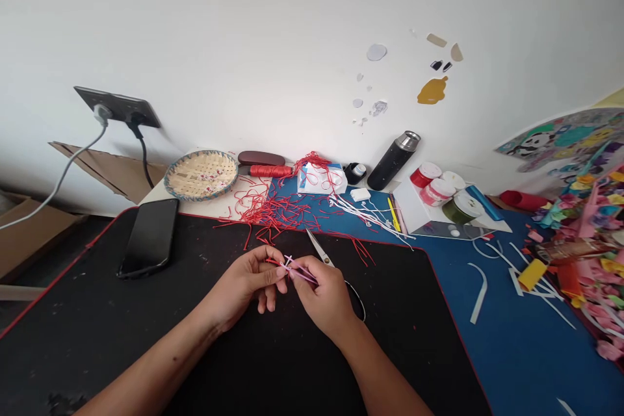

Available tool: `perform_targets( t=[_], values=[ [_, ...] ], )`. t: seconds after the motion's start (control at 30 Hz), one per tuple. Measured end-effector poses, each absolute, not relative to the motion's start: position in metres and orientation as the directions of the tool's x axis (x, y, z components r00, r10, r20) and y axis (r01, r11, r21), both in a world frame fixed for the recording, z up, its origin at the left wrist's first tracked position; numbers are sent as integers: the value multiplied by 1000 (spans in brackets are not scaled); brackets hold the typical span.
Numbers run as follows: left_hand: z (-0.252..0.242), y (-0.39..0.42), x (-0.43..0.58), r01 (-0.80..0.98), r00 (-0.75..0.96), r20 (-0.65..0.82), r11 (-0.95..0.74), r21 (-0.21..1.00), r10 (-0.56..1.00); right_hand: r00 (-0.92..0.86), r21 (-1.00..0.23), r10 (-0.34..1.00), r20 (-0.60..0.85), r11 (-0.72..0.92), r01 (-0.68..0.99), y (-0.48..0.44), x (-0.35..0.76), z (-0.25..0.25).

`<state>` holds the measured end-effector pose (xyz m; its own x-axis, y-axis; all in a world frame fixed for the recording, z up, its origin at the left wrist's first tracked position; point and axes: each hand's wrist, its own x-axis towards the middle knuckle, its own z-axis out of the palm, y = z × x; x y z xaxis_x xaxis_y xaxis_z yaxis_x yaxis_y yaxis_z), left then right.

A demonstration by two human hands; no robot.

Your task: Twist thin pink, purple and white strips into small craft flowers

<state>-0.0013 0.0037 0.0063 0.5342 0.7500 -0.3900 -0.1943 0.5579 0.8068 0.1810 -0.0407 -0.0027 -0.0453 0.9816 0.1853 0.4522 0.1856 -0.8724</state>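
The fingertips of the left hand (244, 283) and right hand (324, 296) are pinched together on a small crossed bundle of thin pink and red strips (295, 271), held between the hands above a black desk mat (97, 338). Just beyond the right hand, scissors (319, 249) lie on the mat, blades pointing far, handle passing under that hand. Farther off, loose red strips (273, 214) scatter across the far mat edge; a black smartphone (149, 237) lies left.
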Motion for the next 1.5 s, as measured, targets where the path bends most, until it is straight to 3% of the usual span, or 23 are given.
perform_targets(
  t=[0.63, 1.0, 1.5],
  values=[
    [10, 4, -1, -192, 545, -443, 621, 760, 712, -110, -740, 927, 359, 355, 571, -42, 183, -3],
    [6, 2, 0, -186, 534, -311, 469, 863, 786, -48, -901, 992, 120, 129, 414, -39, 183, 3],
    [8, 2, -1, -163, 549, -271, 419, 893, 790, -38, -929, 995, 88, 96, 358, -40, 182, 1]
  ],
)
